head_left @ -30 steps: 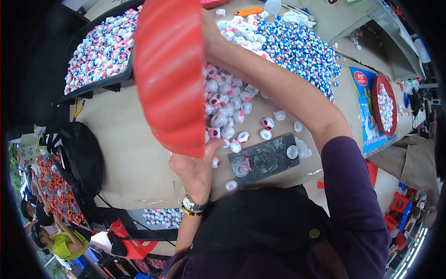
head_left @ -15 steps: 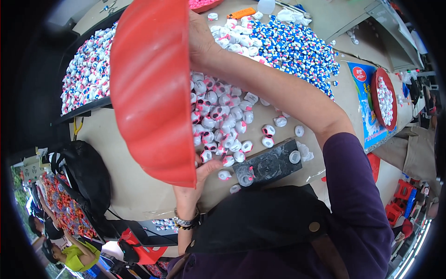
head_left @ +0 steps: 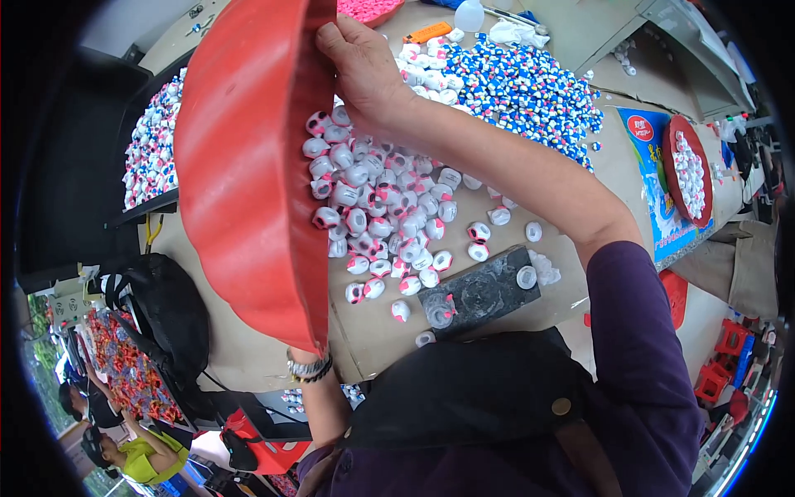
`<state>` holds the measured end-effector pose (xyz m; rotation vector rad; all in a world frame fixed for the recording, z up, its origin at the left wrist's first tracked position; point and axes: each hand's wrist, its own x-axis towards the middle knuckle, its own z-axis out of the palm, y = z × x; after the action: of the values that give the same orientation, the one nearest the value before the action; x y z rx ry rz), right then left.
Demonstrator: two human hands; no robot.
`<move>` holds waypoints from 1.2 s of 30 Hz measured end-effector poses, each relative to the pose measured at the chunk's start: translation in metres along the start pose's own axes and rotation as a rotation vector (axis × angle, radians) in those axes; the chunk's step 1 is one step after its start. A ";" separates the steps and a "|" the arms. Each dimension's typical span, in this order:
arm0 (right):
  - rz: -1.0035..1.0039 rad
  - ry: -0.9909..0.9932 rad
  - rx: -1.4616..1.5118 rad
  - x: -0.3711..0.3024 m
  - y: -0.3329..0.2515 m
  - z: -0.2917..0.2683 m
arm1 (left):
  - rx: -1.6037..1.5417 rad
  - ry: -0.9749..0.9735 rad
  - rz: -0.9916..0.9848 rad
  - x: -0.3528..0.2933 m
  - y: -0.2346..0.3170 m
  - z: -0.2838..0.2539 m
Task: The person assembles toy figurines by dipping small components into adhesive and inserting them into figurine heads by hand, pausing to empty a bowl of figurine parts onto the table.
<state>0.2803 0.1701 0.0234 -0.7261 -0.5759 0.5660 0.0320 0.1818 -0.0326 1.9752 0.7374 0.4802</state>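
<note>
Red fluted plastic basin (head_left: 236, 166) stands tipped on its side above a beige-covered worktable (head_left: 373, 331), its mouth turned right toward a pile of rounded white-and-pink plastic pieces (head_left: 389, 199), several of which show against its inner rim. The person's right hand (head_left: 368, 74) is closed on the basin's upper edge, fingers hooked at the rim, the bare forearm crossing over the pile from a dark purple sleeve (head_left: 633, 315). The left hand (head_left: 304, 355) is almost wholly hidden behind the basin's lower end, and whether it is gripping cannot be told; a silver wristwatch (head_left: 308, 369) circles that wrist. A few white-and-pink pieces lie loose between the pile and a dark grey rectangular block (head_left: 484, 290), which bears a translucent round ring (head_left: 527, 277) near its right end. Beyond the forearm spreads a heap of small blue-and-white pieces (head_left: 530, 91), with an orange-handled tool (head_left: 427, 33) near its far left side. At left, a black bin (head_left: 157, 205) filled with mixed coloured pieces is partly covered by the basin; a black bag (head_left: 174, 311) sits nearer the person. At right, a round red tray (head_left: 682, 126) of white pieces rests on a blue printed sheet (head_left: 642, 182). At lower left, a co-worker in a lime-green top (head_left: 149, 460) appears in the background.
</note>
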 end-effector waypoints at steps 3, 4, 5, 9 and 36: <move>-0.003 0.000 0.061 -0.005 -0.007 0.000 | 0.074 0.081 0.043 -0.005 0.001 0.008; 0.008 0.007 0.055 -0.007 -0.009 -0.001 | 0.098 0.109 0.057 -0.005 0.002 0.015; 0.018 0.015 0.049 -0.009 -0.010 -0.002 | 0.122 0.134 0.071 -0.005 0.001 0.015; -0.041 0.002 0.028 -0.008 -0.016 0.003 | 0.215 0.246 0.131 -0.002 -0.002 0.015; -0.163 0.894 -0.372 -0.254 -0.278 -0.157 | 0.065 0.197 0.168 0.008 0.004 0.010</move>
<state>0.2797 -0.2363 0.0615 -1.1700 0.1072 -0.0572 0.0448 0.1792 -0.0339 2.0803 0.7182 0.7689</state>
